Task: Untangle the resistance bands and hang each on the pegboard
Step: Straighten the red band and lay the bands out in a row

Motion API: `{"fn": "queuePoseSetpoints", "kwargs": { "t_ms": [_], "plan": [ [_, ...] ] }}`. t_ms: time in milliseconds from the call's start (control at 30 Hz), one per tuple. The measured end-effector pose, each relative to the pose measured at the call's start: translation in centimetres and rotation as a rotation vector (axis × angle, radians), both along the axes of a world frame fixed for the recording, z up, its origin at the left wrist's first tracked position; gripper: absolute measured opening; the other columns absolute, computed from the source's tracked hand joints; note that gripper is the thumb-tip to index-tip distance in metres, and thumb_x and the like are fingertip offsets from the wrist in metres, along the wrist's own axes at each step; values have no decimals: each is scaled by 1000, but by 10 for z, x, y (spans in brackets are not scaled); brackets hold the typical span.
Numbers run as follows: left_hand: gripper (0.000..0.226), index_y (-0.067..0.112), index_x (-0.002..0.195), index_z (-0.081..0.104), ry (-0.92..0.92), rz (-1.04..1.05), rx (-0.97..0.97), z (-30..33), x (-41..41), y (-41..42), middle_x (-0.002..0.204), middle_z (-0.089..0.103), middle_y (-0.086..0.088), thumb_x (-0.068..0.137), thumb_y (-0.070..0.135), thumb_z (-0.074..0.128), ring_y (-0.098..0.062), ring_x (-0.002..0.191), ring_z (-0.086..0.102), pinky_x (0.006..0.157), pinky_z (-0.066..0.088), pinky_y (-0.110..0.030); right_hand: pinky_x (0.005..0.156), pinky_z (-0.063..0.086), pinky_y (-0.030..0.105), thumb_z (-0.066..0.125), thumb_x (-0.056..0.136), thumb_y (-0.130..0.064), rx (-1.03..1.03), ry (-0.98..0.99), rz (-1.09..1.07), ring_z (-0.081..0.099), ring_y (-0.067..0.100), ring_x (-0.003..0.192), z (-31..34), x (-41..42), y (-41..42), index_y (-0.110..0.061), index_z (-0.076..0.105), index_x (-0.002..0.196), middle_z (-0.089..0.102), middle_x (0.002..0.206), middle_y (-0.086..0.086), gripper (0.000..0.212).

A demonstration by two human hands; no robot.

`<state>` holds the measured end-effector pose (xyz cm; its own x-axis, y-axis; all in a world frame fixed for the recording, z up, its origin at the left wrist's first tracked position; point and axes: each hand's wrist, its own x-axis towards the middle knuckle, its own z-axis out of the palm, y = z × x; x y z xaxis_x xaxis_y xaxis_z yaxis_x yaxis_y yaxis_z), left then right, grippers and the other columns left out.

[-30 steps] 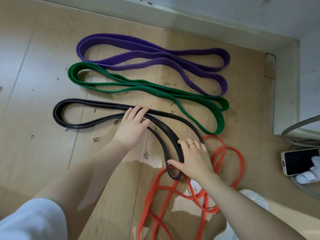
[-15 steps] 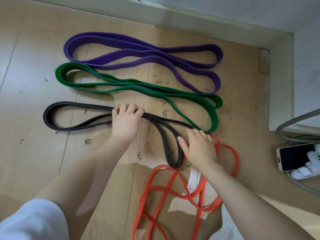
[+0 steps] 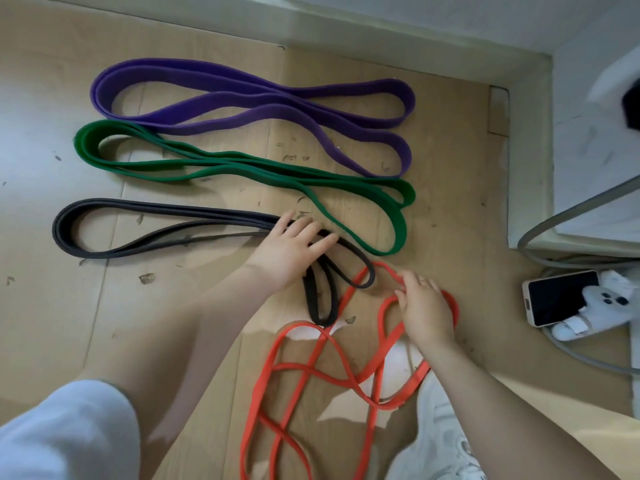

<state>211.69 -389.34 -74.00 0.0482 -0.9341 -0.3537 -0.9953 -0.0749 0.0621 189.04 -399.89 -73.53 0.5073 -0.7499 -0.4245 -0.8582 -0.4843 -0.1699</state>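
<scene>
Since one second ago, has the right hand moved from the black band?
Yes. The right hand left the black band and went right, toward the phone; it now touches the orange band.

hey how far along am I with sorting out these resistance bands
Looks done: the purple band, green band and black band lie folded in separate rows on the floor. In hand: your left hand rests on the black band, while your right hand is at the orange band, which lies in crossed loops. Left: straightening orange and hanging all four; no pegboard is in view.
</scene>
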Motion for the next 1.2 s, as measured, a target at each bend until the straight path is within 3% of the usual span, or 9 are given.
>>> {"fn": "queuePoseSetpoints", "kwargs": {
  "t_ms": [233, 433, 600, 700, 833, 900, 967, 1067, 1200],
  "plan": [
    [41, 19, 137, 34, -43, -46, 97, 9, -4, -8, 137, 36, -9, 96, 17, 38, -30, 126, 37, 107, 28, -39, 95, 37, 34, 29, 100, -30, 172, 356, 282, 47, 22, 123, 20, -72, 19, -23, 31, 141, 50, 135, -1, 41],
    [30, 14, 126, 46, 105, 319, -26, 2, -18, -20, 126, 47, -10, 97, 22, 42, -31, 117, 45, 96, 33, -38, 82, 41, 31, 43, 96, -23, 36, 76, 75, 56, 23, 108, 15, -64, 25, -18, 58, 119, 66, 111, 2, 28],
    [49, 9, 137, 36, 172, 579, -7, 6, -29, -20, 140, 40, -16, 94, 27, 50, -34, 132, 31, 110, 23, -39, 85, 41, 30, 49, 94, -24, 100, 44, 90, 56, 18, 107, 38, -50, 25, -18, 60, 115, 64, 111, -2, 24],
    [62, 11, 144, 27, 225, 502, -32, 30, -32, -3, 150, 29, -13, 91, 26, 55, -31, 142, 17, 117, 13, -41, 90, 42, 33, 53, 92, -23, 176, 52, 84, 57, 20, 106, 65, -47, 31, -15, 62, 111, 64, 110, 1, 22],
    [42, 10, 131, 49, 474, 483, -44, 92, -37, 35, 134, 46, -13, 91, 21, 53, -32, 128, 39, 108, 32, -39, 85, 47, 33, 56, 91, -26, 253, 49, 75, 58, 22, 102, 117, -42, 49, -14, 62, 107, 63, 107, 3, 21],
    [35, 10, 126, 52, 502, 496, -42, 125, -40, 56, 131, 49, -12, 92, 18, 50, -30, 122, 45, 104, 35, -35, 74, 46, 29, 59, 88, -23, 309, 80, 93, 61, 23, 95, 144, -39, 62, -19, 63, 87, 63, 93, 5, 6],
    [32, 11, 124, 54, 491, 485, -52, 159, -47, 74, 129, 53, -10, 93, 17, 49, -26, 118, 50, 99, 35, -30, 59, 40, 24, 63, 84, -18, 364, 78, 124, 60, 19, 74, 173, -38, 78, -23, 55, 64, 59, 73, 5, 22],
    [30, 12, 121, 59, 560, 428, -113, 215, -69, 97, 122, 61, -7, 94, 14, 48, -21, 111, 56, 92, 40, -26, 52, 37, 10, 69, 81, -15, 516, -113, 133, 50, 4, 58, 227, -38, 103, -18, 65, 73, 62, 72, 3, 9],
    [28, 22, 119, 62, 790, 422, -352, 291, -108, 125, 115, 65, 6, 96, 21, 47, -7, 107, 58, 93, 43, -22, 65, 46, 24, 73, 79, -16, 543, -529, 109, 54, 8, 65, 310, -39, 135, -15, 70, 82, 63, 74, -3, 5]
  ]
}}
